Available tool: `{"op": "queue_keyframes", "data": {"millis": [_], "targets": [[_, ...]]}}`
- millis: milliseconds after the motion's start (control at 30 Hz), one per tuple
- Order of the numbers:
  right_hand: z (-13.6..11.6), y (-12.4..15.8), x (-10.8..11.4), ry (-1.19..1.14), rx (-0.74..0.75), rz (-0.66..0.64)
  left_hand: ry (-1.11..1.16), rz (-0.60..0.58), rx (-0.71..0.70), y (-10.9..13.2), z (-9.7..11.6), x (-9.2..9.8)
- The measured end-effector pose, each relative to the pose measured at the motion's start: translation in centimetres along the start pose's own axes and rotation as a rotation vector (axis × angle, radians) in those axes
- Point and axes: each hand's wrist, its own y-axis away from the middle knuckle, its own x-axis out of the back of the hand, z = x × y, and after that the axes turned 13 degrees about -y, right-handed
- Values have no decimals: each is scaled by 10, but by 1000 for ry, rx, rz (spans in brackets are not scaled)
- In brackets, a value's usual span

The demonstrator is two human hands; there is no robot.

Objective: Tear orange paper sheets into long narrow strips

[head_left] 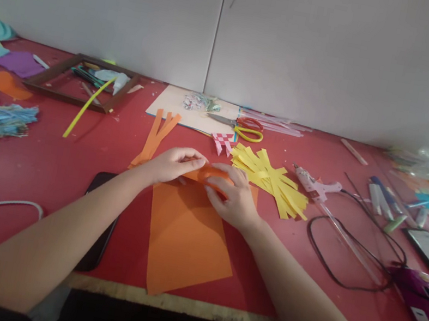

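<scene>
Desk [51, 165]: one, red, cluttered. One orange sheet [185, 233] lies flat in front of me, its far edge curled up. My left hand [174, 164] and right hand [233, 197] both pinch that raised edge, fingers closed on the paper. One wooden frame [63, 96] far left. One heap of yellow strips [269, 178] just right of my right hand, too tangled to count. One black phone [99, 251] under my left forearm. Three orange strips [155, 139] beyond my left hand. One glue gun [316, 185]. One pair of scissors [247, 127].
</scene>
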Motion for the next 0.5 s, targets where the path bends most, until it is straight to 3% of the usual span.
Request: {"op": "queue_keyframes", "data": {"millis": [200,367,500], "targets": [[-1,-2,1,-4,19,9,-175,129,-273,1,-3,0],[-2,-1,1,-74,-28,10,-562,92,-448,7,4,-1],[-2,0,0,-58,-71,37,-699,124,-520,5,2,-2]]}}
